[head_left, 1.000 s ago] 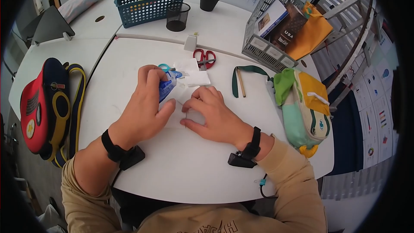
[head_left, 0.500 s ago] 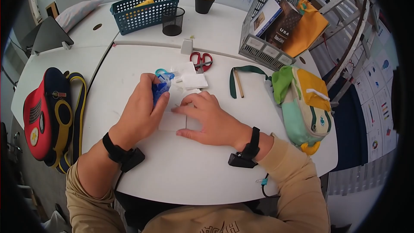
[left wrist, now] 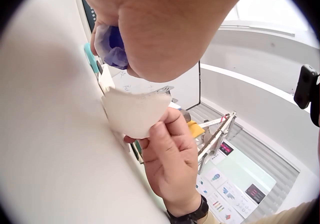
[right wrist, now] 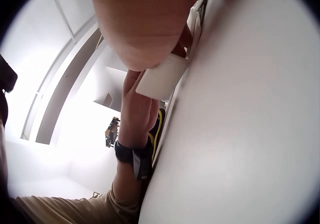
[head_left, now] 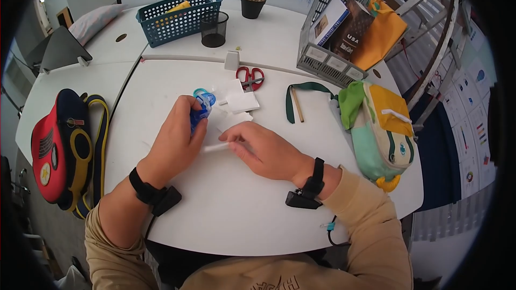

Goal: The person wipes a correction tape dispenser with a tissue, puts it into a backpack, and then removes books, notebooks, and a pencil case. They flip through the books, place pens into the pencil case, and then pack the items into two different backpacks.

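Observation:
The left hand (head_left: 177, 135) grips a blue translucent object (head_left: 202, 108), also visible between its fingers in the left wrist view (left wrist: 112, 49). To its right, the right hand (head_left: 269, 149) pinches a white piece of paper (head_left: 216, 147) between thumb and fingers. In the left wrist view this paper (left wrist: 135, 111) has a curved upper edge and is held up off the table by the right hand (left wrist: 172, 159). The right wrist view shows the paper (right wrist: 161, 79) below the right hand's palm (right wrist: 142, 24). White folded paper pieces (head_left: 242, 102) lie just beyond the hands.
Red scissors (head_left: 250, 79) and teal handles (head_left: 200, 92) lie beyond the hands. A red bag (head_left: 56, 147) is at the left; a green strap, a pencil (head_left: 297, 104) and a colourful backpack (head_left: 384, 134) are at the right. Behind stand a teal basket (head_left: 177, 24), mesh cup (head_left: 214, 31) and grey crate (head_left: 330, 63).
The right hand's fingers have closed on the white paper, which has gone from lying flat to lifted and seen nearly edge-on. The left hand keeps its grip on the blue object.

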### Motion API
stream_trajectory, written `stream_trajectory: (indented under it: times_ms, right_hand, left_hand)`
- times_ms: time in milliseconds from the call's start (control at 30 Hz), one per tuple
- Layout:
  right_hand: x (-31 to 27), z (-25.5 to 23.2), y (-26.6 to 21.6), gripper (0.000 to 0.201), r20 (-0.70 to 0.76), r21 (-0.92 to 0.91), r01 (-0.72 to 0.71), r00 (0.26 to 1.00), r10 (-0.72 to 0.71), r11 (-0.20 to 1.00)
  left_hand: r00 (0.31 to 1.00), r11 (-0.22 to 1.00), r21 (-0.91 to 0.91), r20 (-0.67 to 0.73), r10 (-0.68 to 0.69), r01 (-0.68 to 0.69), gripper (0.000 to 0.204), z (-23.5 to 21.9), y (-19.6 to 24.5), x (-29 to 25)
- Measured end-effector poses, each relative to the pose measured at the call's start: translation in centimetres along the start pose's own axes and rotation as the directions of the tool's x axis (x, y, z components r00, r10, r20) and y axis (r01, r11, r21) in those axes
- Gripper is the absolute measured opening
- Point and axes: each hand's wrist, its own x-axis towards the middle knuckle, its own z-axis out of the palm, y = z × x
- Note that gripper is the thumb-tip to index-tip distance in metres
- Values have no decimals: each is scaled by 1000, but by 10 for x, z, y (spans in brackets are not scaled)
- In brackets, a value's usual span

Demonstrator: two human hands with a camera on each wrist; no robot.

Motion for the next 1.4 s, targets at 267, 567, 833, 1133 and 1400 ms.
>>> stream_trajectory:
  times_ms: [267, 567, 833, 1133, 1400]
  right_hand:
    - [8, -1, 18, 24, -426, 563, 44, 871, 244, 826]
    - [5, -6, 24, 29, -331, 590, -76, 886, 326, 804]
    - [3, -4, 11, 26, -363, 610, -8, 886, 289, 793]
    - [5, -5, 17, 12, -363, 486, -100, 881, 305, 868]
    - [6, -5, 14, 33, -283, 553, -99, 912, 298, 827]
  left_hand:
    - [989, 996, 25, 126, 79, -83, 39, -4, 3, 2]
    - [958, 990, -2, 253, 137, -141, 49, -6, 11, 2]
    - [942, 974, 19, 259, 212, -224, 61, -4, 8, 1]
    - [942, 983, 4, 287, 173, -181, 67, -5, 11, -1]
    - [927, 967, -2, 283, 244, -254, 67, -8, 14, 0]
